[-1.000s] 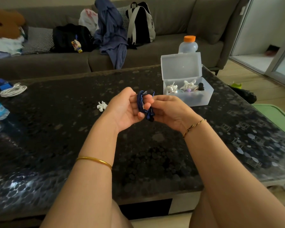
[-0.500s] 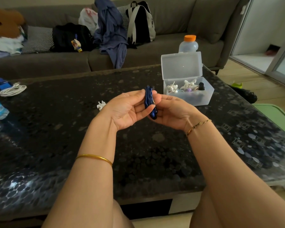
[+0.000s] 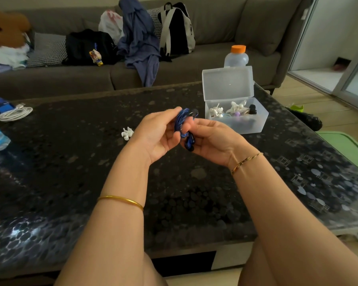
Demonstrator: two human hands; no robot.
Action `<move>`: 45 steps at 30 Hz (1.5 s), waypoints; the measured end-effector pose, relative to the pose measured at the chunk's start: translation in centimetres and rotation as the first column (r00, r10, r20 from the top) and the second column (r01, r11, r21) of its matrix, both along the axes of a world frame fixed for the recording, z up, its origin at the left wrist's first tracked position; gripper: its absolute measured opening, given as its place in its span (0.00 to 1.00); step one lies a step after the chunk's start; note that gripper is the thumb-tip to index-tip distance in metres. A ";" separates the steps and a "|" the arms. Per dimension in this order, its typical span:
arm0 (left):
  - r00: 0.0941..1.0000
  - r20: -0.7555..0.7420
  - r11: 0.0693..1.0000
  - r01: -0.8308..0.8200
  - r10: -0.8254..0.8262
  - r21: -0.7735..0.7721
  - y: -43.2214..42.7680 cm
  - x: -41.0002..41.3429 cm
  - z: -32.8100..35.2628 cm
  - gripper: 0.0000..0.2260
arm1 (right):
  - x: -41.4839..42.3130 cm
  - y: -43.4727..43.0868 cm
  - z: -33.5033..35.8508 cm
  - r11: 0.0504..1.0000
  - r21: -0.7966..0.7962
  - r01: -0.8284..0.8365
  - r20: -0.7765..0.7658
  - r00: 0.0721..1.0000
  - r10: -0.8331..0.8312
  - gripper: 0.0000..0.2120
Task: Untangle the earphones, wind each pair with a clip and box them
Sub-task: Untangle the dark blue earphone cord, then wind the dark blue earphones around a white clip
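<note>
A single coiled pair of blue earphones (image 3: pixel 182 120) is hanging between both hands above the black table (image 3: pixel 70 162), its dark earbuds dangling at the bottom; the left hand (image 3: pixel 158 134) is curling its fingers round the coil's upper part; the right hand (image 3: pixel 214 139) is pinching the coil from the other side with bent fingers; one white clip (image 3: pixel 127 133) is lying on the table just left of the left hand; one clear box (image 3: pixel 239 122) is standing beyond the right hand with its lid up, holding at least two white wound bundles and one black piece; one orange-capped bottle (image 3: pixel 236 56) is standing behind it
</note>
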State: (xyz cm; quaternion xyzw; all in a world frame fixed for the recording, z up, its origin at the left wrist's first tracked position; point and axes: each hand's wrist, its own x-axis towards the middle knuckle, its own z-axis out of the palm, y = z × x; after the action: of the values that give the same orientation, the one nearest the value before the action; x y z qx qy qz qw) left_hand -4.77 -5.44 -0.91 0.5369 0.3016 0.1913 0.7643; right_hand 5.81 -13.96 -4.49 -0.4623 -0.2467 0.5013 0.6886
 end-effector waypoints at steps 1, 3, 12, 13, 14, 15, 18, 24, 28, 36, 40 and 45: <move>1.000 -0.009 1.000 0.005 -0.005 0.003 0.0 -0.1 0.0 0.11 | -0.1 0.0 0.1 0.999 -0.024 0.032 0.086 0.996 -0.030 0.05; 0.999 -0.040 0.999 -0.004 0.005 0.034 0.0 -0.1 0.0 0.12 | -0.6 0.1 0.2 0.992 -0.052 0.117 0.229 0.968 -0.103 0.07; 0.928 -0.014 0.836 -0.330 0.373 0.439 -1.2 1.1 0.0 0.12 | -1.7 0.5 1.0 0.981 0.001 0.195 0.360 0.915 -0.182 0.06; 0.916 0.026 0.808 -0.365 0.399 0.463 -1.1 1.2 -0.1 0.11 | -1.9 0.5 1.1 0.974 0.032 0.224 0.402 0.889 -0.218 0.06; 0.908 0.053 0.791 -0.389 0.415 0.472 -1.0 1.2 -0.2 0.11 | -2.1 0.5 1.1 0.965 0.059 0.255 0.437 0.863 -0.254 0.07; 0.905 0.062 0.786 -0.397 0.420 0.475 -0.9 1.3 -0.3 0.10 | -2.2 0.5 1.1 0.957 0.073 0.281 0.459 0.843 -0.282 0.08; 0.928 0.031 0.843 -0.352 0.372 0.408 -0.2 1.3 -0.6 0.07 | -2.3 0.5 0.9 0.942 0.067 0.329 0.480 0.817 -0.319 0.07; 0.980 0.004 0.979 -0.199 0.199 0.031 0.3 1.2 -1.1 0.05 | -2.0 1.2 0.1 0.914 0.018 0.404 0.394 0.838 -0.378 0.06; 0.981 -0.006 0.969 -0.193 0.195 -0.155 0.8 1.0 -2.1 0.06 | -2.0 2.2 -0.7 0.905 -0.050 0.421 0.425 0.830 -0.363 0.08; 0.973 -0.136 0.980 -0.174 0.186 0.095 1.3 1.0 -3.1 0.10 | -2.2 3.7 -1.9 0.894 -0.191 0.405 0.536 0.806 -0.251 0.10; 0.962 -0.115 0.961 -0.227 0.247 0.159 1.5 1.4 -3.5 0.07 | -2.1 3.8 -1.6 0.901 -0.217 0.376 0.554 0.807 -0.203 0.11; 0.957 -0.036 0.951 -0.281 0.287 0.129 1.3 1.8 -3.5 0.05 | -2.4 3.8 -1.2 0.907 -0.238 0.346 0.548 0.819 -0.169 0.11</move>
State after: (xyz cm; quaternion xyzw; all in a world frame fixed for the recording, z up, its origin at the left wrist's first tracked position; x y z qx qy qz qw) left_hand -2.97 -4.14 -4.36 0.5388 0.3839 0.3029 0.6860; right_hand 3.43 -10.18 -5.74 -0.7163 -0.2695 0.2936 0.5729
